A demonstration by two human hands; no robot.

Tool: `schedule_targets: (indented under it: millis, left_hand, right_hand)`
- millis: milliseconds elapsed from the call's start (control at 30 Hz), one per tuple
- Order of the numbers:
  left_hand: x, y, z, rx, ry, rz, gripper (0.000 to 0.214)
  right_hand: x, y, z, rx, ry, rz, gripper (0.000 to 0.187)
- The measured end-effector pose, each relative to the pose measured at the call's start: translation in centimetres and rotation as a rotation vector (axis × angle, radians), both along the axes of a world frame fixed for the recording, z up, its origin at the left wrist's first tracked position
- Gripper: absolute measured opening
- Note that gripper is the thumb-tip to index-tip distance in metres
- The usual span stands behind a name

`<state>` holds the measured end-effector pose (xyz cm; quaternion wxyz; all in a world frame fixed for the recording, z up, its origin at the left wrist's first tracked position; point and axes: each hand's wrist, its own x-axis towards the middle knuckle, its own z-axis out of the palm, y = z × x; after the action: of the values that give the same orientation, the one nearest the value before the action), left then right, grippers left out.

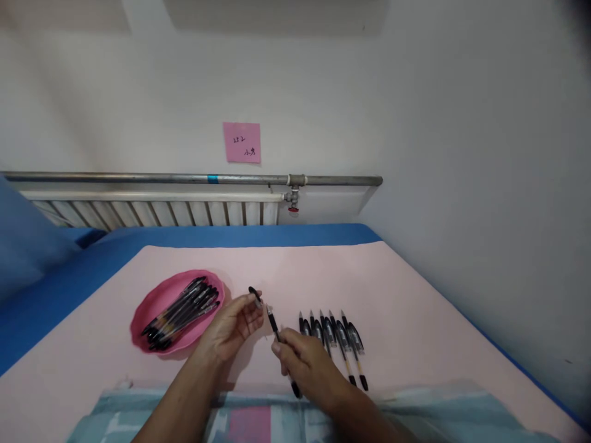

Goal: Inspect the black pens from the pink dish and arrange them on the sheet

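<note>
Between the thumb and fingers of my left hand [237, 323] is a black pen cap [253, 294] with a clear lower part. My right hand [307, 363] grips an uncapped pen [273, 323], its tip pointing up and away, a small gap from the cap. Right of that hand, several uncapped pens [349, 362] lie in a row, with loose caps [355, 337] set among them. My right hand hides the lower ends of some. To the left, a pink oval basket [138, 314] holds a bundle of several capped-looking pens [189, 307].
A pale pink sheet [415, 332] covers the table, with a blue edge [258, 235] at the back. Behind it are a white radiator [217, 213], a metal pipe [161, 178] and a red-handled valve [293, 209]. A pink note [242, 143] is stuck to the wall.
</note>
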<state>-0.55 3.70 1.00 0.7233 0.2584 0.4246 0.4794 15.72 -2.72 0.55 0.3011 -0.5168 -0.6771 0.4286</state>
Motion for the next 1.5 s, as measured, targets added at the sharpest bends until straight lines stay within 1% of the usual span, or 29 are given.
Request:
schedule_targets:
  millis: [100,200,300,433,633,867,1000,1133,1267,1400,1500]
  left_hand:
    - [0.3,-0.5,0.2,-0.055,-0.12,0.014,0.008]
    - [0.4,-0.6,0.3,-0.102,-0.238,0.031,0.005]
    - [0.4,-0.6,0.4,-0.112,-0.261,0.052,0.004]
    - [0.3,-0.5,0.3,-0.097,-0.235,0.031,0.006]
    - [0.4,-0.8,-0.2,0.038,-0.136,-0.025,0.015]
    - [1.6,-2.0,0.3,0.122,-0.013,-0.114,0.017]
    - [2.5,-2.6,0.2,0.178,-0.006,-0.157,0.015]
    - [2.9,-2.7,0.1,0.201,-0.008,-0.148,0.015]
    - [3.2,-2.9,0.1,0.218,0.0,-0.141,0.018]
    - [3.6,-3.3,0.2,0.217,0.031,-0.088,0.019]
    - [3.3,-3.0,0.6,0.23,0.066,-0.047,0.02]
  right_hand:
    - [-0.1,-0.1,-0.4,0.0,0.003,0.01,0.027]
    - [0.0,0.0,-0.4,0.01,-0.004,0.022,0.026]
    - [0.1,-0.1,-0.3,0.005,-0.003,0.037,0.024]
    - [0.0,-0.1,-0.3,-0.009,0.007,0.046,0.025]
    - [0.0,0.0,-0.5,-0.017,0.005,0.016,0.026]
    - [-0.2,0.3,0.0,-0.057,0.066,-0.022,0.024]
    - [-0.2,0.4,-0.3,-0.073,0.062,-0.069,0.026]
    - [-0.2,0.4,-0.5,-0.067,0.075,-0.085,0.025]
    - [-0.5,0.3,-0.2,-0.073,0.126,-0.093,0.022]
    - [-0.7,0.4,0.0,-0.073,0.117,-0.09,0.024]
    - [-0.4,0.7,0.1,-0.054,0.103,-0.066,0.024]
